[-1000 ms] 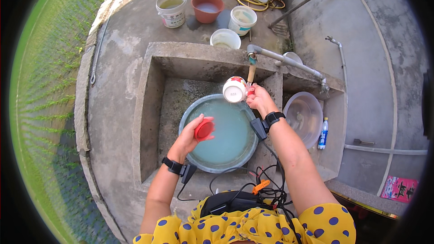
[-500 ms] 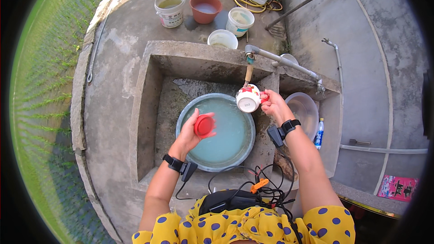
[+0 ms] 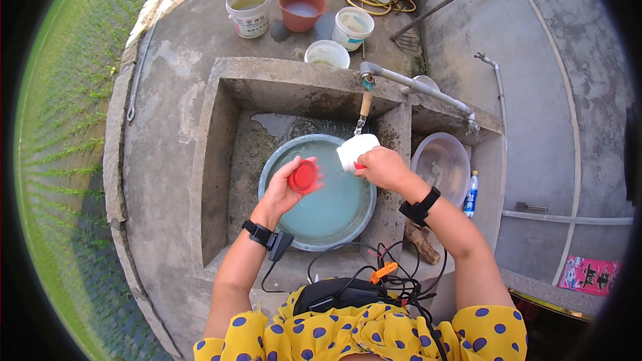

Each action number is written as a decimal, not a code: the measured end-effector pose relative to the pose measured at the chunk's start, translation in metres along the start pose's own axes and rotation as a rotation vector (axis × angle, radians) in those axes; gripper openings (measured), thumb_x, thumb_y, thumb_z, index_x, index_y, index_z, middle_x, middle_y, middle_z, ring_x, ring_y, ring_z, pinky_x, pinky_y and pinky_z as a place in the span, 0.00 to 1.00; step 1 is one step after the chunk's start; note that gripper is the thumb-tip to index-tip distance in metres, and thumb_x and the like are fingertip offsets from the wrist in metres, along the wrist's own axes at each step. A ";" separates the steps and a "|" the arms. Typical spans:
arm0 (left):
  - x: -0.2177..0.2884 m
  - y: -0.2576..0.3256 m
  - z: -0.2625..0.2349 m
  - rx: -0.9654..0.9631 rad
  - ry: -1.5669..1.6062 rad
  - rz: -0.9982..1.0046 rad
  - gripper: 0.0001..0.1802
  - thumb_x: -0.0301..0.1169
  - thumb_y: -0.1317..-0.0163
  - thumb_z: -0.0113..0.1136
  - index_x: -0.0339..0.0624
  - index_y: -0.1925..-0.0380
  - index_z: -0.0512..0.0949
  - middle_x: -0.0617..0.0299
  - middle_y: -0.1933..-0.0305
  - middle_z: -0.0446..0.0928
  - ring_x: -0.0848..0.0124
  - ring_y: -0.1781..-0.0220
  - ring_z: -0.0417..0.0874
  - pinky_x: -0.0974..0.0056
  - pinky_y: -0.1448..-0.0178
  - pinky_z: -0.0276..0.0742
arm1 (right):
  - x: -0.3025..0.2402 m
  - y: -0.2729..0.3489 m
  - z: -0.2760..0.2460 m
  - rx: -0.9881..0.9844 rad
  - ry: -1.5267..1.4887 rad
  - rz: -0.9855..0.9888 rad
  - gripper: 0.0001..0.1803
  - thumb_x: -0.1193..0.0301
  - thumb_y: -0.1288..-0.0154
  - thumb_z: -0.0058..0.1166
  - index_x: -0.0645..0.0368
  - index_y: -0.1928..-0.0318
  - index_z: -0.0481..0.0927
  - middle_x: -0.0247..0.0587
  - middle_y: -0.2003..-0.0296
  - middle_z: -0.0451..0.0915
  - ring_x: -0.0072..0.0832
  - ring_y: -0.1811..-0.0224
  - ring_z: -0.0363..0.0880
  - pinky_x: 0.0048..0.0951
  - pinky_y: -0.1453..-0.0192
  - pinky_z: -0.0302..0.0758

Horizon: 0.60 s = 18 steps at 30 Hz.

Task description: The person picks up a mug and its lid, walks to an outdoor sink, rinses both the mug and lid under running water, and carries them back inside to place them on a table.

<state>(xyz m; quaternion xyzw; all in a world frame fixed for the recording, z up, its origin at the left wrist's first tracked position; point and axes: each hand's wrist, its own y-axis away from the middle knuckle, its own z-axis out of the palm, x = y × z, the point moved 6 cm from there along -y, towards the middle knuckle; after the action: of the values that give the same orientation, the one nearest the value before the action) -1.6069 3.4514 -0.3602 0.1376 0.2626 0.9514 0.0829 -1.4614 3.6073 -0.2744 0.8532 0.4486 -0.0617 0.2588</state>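
Note:
My left hand (image 3: pixel 279 190) holds a small round red lid (image 3: pixel 303 177) in its palm, over the blue-grey basin (image 3: pixel 317 248) of cloudy water. Gripped by its red handle, a white mug (image 3: pixel 356 149) hangs tilted in my right hand (image 3: pixel 386 171), above the basin's upper right side. Water runs from the tan tube (image 3: pixel 366 104) on the tap (image 3: pixel 368 81) down onto the mug. The mug's inside cannot be made out.
The concrete sink (image 3: pixel 287 67) surrounds the basin. In its right compartment are a clear plastic bowl (image 3: pixel 440 150) and a blue-labelled bottle (image 3: pixel 471 195). Several buckets stand behind, one reddish brown (image 3: pixel 301 18). Black cables (image 3: pixel 408 287) with an orange clip lie near my waist.
My right hand has rolled over and come slightly left, turning the mug so its base no longer faces me. The left hand with the lid has barely shifted.

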 end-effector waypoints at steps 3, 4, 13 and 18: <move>-0.001 0.000 0.003 -0.015 -0.025 -0.018 0.25 0.46 0.29 0.51 0.38 0.43 0.74 0.54 0.47 0.77 0.60 0.46 0.79 0.51 0.41 0.77 | -0.005 0.003 0.012 0.109 0.197 -0.294 0.09 0.62 0.46 0.61 0.53 0.72 0.83 0.38 0.72 0.82 0.40 0.64 0.79 0.40 0.58 0.75; -0.001 0.000 0.003 -0.014 -0.025 -0.017 0.25 0.46 0.29 0.51 0.38 0.43 0.74 0.54 0.47 0.77 0.60 0.46 0.79 0.51 0.41 0.77 | -0.009 0.003 0.014 0.158 0.278 -0.385 0.09 0.63 0.46 0.60 0.54 0.73 0.83 0.35 0.73 0.80 0.36 0.64 0.78 0.38 0.59 0.74; 0.002 -0.004 0.002 0.000 -0.005 0.019 0.27 0.45 0.28 0.48 0.34 0.40 0.70 0.49 0.46 0.77 0.56 0.45 0.79 0.51 0.40 0.78 | -0.016 0.002 0.024 0.235 0.574 -0.594 0.05 0.70 0.42 0.53 0.55 0.69 0.81 0.28 0.72 0.77 0.28 0.61 0.73 0.30 0.62 0.68; 0.003 -0.003 0.000 0.004 -0.013 0.035 0.27 0.45 0.28 0.48 0.33 0.41 0.70 0.49 0.46 0.77 0.56 0.46 0.80 0.51 0.40 0.78 | -0.012 0.010 0.011 0.274 0.497 -0.622 0.06 0.70 0.45 0.57 0.56 0.66 0.83 0.28 0.72 0.78 0.29 0.61 0.74 0.31 0.61 0.70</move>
<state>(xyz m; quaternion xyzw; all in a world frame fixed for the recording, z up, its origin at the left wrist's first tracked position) -1.6100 3.4547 -0.3610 0.1483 0.2614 0.9514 0.0678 -1.4596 3.5884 -0.2760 0.6925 0.7213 0.0119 -0.0041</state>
